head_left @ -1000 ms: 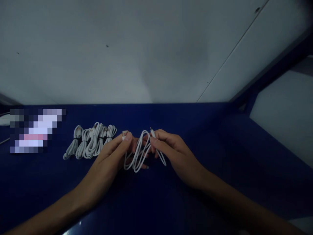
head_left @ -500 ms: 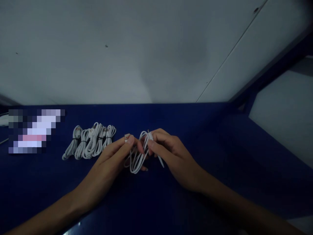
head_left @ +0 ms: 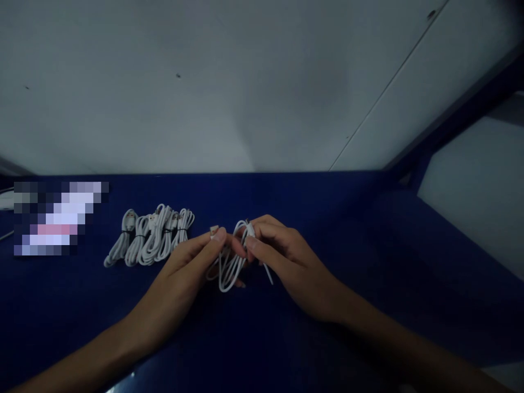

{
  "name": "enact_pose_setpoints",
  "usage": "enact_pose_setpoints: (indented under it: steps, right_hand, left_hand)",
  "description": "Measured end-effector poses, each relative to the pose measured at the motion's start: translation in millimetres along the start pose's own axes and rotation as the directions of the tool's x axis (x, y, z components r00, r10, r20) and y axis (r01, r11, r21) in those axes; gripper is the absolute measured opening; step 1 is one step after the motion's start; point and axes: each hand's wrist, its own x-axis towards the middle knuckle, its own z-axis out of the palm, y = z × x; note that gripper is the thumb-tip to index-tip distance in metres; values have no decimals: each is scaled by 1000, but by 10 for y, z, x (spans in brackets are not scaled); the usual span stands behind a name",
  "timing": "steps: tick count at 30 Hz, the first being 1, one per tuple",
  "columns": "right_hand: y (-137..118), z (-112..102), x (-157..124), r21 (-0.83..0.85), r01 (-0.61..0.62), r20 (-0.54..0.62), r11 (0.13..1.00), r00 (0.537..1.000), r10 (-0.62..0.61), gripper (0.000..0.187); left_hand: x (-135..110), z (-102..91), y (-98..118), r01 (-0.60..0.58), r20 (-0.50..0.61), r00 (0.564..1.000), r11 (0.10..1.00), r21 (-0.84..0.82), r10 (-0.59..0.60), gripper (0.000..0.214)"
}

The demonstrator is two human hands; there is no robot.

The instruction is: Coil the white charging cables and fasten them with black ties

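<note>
Between my hands, above the blue table, is a loosely coiled white USB cable (head_left: 227,275). My left hand (head_left: 200,254) is closed, pinching the cable's USB plug end between thumb and fingers, the plug tip showing above the thumb. My right hand (head_left: 282,248) grips the coil's upper right part, with another connector poking up by the thumb. A short tail of the cable hangs below the right fingers. Some of the fingers are hidden behind the loops.
Several white cable bundles (head_left: 153,237), tied with dark ties, lie in a row to the left. Farther left is a blurred-out, pixelated object (head_left: 63,218). A pale wall (head_left: 196,120) rises behind the blue table (head_left: 262,344).
The hands stay almost in place. The plug in the left hand has shifted slightly right, and the left fingers have moved a little closer to the right hand.
</note>
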Motion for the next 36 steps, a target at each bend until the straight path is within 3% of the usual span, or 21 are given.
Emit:
enact_pose_setpoints:
  steps: [17,36]
  right_hand:
    - [-5,6,-6,-18,-61,17,998,998,61,29]
    - [-18,-3,6,-31,-77,49,997,996,78,32]
  left_hand:
    - [20,-15,-34,15,-25,1000,999,-28,-15,29]
    - [21,1,-44,47,-9,999,999,-19,-47,36]
